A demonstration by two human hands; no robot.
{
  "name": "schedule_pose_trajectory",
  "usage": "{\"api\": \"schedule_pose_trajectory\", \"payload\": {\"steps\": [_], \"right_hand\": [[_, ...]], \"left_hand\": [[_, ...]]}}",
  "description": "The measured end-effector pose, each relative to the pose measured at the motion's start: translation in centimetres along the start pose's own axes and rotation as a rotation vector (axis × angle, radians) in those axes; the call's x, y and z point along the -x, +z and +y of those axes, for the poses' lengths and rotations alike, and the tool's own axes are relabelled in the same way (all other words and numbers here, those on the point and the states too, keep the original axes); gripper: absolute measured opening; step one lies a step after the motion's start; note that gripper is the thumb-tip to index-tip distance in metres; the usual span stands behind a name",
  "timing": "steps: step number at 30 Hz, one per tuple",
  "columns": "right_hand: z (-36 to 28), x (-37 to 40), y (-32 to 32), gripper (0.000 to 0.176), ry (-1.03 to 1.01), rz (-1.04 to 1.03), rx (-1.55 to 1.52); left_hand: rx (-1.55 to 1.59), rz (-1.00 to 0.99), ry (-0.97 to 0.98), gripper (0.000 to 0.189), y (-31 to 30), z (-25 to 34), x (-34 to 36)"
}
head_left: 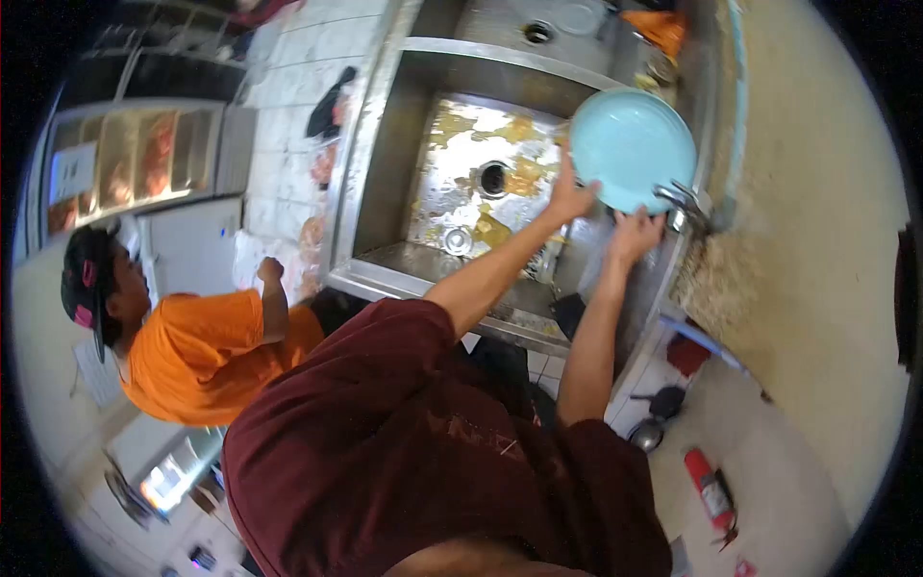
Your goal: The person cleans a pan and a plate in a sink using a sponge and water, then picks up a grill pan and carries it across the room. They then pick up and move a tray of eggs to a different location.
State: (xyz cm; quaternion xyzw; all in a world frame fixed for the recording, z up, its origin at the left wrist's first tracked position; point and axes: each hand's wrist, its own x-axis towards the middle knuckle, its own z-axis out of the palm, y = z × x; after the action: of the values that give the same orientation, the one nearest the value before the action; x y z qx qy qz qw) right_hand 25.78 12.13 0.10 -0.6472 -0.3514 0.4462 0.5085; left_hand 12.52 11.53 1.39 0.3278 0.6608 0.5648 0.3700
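Note:
A round light-blue plate [633, 144] is held over the right side of the metal sink [385, 144], overlapping the sink's edge in this view. My left hand [574, 195] grips its left rim, fingers reaching along the side and thumb on the front. At the near rim, my right hand [636, 234] is closed on the plate from below. Just beside that hand, the chrome faucet [683, 204] overlaps the plate's lower right edge. Yellow-brown food bits lie across the basin floor around a dark drain hole [493, 178], and a round metal strainer [457, 239] sits near it.
A second basin with its drain [536, 33] and an orange cloth or bag [659, 31] lies beyond. Left of me stands a person in an orange shirt [207, 341]. A wall runs along the right, with a red fire extinguisher [710, 489] lower down.

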Motion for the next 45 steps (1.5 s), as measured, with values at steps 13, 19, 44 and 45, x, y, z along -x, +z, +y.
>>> {"api": "schedule_pose_trajectory", "payload": {"steps": [13,19,44,45], "right_hand": [[-0.9,0.3,0.8,0.053,0.313,-0.103,-0.507],[1.2,-2.0,-0.2,0.033,0.120,-0.349,-0.009],[-1.6,8.6,9.1,0.020,-0.615,-0.756,0.711],[-0.9,7.9,8.4,0.019,-0.543,-0.654,0.816]], "left_hand": [[0.194,-0.207,-0.261,0.048,-3.8,0.8,-2.7],[0.428,-0.220,-0.423,0.048,-6.0,0.2,-2.2],[0.103,-0.094,-0.328,0.044,-13.5,0.4,-1.0],[0.144,-0.063,-0.355,0.044,-13.9,1.5,-1.1]]}}
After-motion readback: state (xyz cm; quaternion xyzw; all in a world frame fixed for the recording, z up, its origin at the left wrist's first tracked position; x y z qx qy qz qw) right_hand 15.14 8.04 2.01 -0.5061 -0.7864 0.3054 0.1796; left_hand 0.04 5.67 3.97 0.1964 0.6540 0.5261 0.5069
